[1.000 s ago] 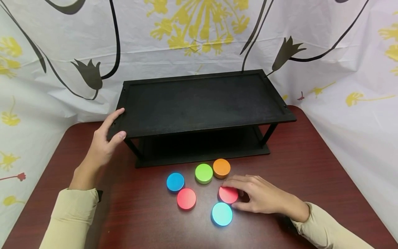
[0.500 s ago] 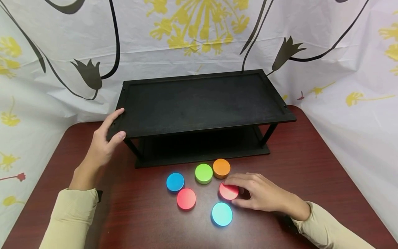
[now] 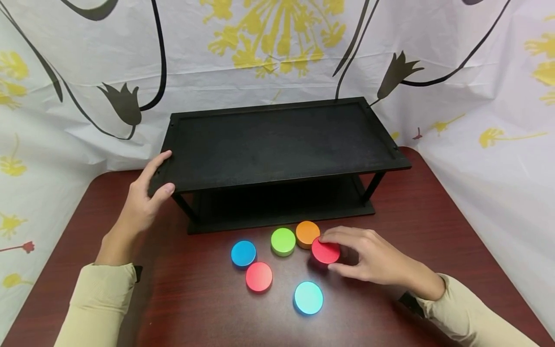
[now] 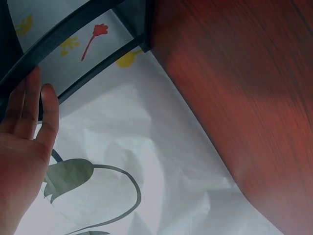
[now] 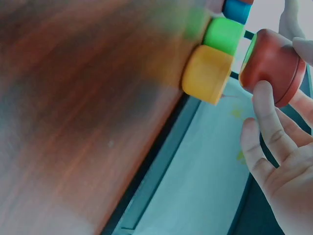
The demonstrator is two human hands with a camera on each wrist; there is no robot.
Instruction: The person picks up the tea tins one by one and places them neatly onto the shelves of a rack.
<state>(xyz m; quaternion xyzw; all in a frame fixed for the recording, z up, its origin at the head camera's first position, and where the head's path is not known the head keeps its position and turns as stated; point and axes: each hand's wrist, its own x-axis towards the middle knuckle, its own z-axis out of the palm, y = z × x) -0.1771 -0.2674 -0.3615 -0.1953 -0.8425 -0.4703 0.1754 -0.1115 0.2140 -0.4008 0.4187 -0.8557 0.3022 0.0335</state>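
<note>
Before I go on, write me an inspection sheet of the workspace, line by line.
Surface: table, dark red, wood grain.
Job's things: held red block above the table; blue block, other red block, light-blue block, green block and orange block rest on it; black shelf behind them.
Clutter: nothing seen.
Left hand: rests on the black shelf's left end.
Right hand: grips the held red block.
Cables: nothing seen.
Surroundings: white cloth with printed flowers, behind and at both sides.

Two red cylinders [image 3: 325, 251] [image 3: 258, 277], two blue cylinders [image 3: 244, 253] [image 3: 308, 298], one green cylinder [image 3: 283, 241], one orange cylinder [image 3: 307, 233], one black two-tier stand [image 3: 282, 144], two hands [image 3: 140, 200] [image 3: 373, 255].
</note>
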